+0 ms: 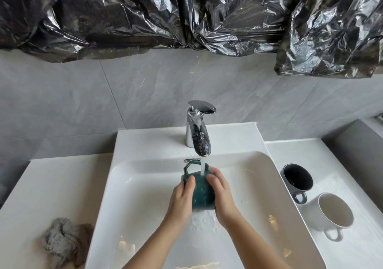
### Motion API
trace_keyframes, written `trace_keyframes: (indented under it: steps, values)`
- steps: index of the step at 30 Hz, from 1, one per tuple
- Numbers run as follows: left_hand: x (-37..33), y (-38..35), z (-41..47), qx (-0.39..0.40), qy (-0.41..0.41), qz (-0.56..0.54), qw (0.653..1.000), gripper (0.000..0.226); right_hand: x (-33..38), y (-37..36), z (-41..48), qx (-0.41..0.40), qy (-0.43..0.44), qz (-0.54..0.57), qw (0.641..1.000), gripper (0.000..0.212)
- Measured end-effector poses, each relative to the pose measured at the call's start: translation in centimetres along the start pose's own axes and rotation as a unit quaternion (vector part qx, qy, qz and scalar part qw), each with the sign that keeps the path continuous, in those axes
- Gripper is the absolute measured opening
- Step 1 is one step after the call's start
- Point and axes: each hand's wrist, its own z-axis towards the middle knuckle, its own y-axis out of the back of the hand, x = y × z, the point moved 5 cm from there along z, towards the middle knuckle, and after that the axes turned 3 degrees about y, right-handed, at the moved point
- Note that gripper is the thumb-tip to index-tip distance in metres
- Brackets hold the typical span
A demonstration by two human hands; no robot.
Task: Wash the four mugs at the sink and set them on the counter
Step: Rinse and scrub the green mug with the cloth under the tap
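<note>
Grey tiles behind, black plastic hung above them, white sink below.

Green mug: held over the middle of the sink, under the tap. The stream lands on its far end. Left hand wraps its left side and right hand its right, with the fingers of both curled over the top. Both hands are full of mug, nothing spare.

Handling, my read: glazed ceramic, stiff, some weight. It is wet, so slippery, and would chip or break if it dropped against the sink. A two-sided wrap on the body suits it under water. For the carry to the desk I'd take the handle in one hand.

Long axis: roughly from the tap to me, the near end lower, I think. The handle juts from the far end, up and left, towards the tap. Hands and water hide the mouth, so I cannot tell which end is open.

Outward: dark mug and white mug stand upright on the desk right of the sink. They sit close beside each other, handles towards me. Crumpled grey cloth lies on the desk to the left. Fourth mug not in view.
</note>
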Motion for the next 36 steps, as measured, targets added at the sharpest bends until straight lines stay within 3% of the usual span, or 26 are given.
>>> trace_keyframes:
  steps: [3,4,9,14,16,19,24,26,28,30,31,33,36]
  values:
    - [0.3,-0.2,-0.2,0.033,-0.065,0.105,0.992,0.039,-0.7,-0.1,0.3,0.002,-0.142,0.017,0.99,0.047]
    - [0.1,-0.2,0.0,0.027,-0.067,0.098,0.993,0.039,-0.9,-0.2,0.2,0.009,-0.149,0.023,0.989,0.049]
    - [-0.7,-0.6,1.3,-0.034,0.042,-0.007,0.999,0.034,-0.7,0.1,-0.6,-0.004,0.013,-0.019,1.0,0.032]
    - [-1.9,-1.4,1.2,-0.01,-0.107,0.197,0.974,0.051,-0.3,0.1,0.0,-0.013,-0.131,0.095,0.987,0.024]
    - [-2.2,-1.2,1.4,-0.033,-0.094,0.158,0.982,0.044,-0.1,0.4,0.4,-0.02,-0.091,0.038,0.995,0.037]
    - [-1.5,-1.0,1.8,-0.05,0.012,0.041,0.998,0.039,1.4,0.9,0.1,-0.025,0.04,-0.105,0.993,0.048]
    - [-1.1,-0.8,2.0,-0.042,0.15,-0.095,0.983,0.042,1.6,0.3,-1.0,0.045,0.162,-0.157,0.973,0.055]
    - [-1.3,-1.1,1.9,-0.013,0.135,-0.102,0.985,0.041,1.7,0.7,-0.3,0.012,0.148,-0.135,0.98,0.043]
    - [-1.7,-1.3,1.8,0.012,0.06,-0.035,0.998,0.042,1.9,0.7,0.8,-0.004,0.082,-0.067,0.994,0.034]
    - [-2.0,-1.3,1.8,0.001,0.006,0.039,0.999,0.049,1.6,0.2,1.5,0.0,-0.016,0.006,1.0,0.031]
    - [-2.2,-1.1,1.9,-0.018,0.003,0.038,0.999,0.049,1.6,0.1,1.5,-0.002,-0.026,-0.004,1.0,0.026]
    - [-2.5,-0.8,1.9,-0.055,0.044,-0.016,0.997,0.043,2.2,0.1,0.9,0.003,0.019,-0.07,0.997,0.023]
    - [-2.0,-0.5,1.7,-0.103,0.14,-0.129,0.976,0.041,2.8,-0.1,-0.3,0.059,0.102,-0.167,0.979,0.044]
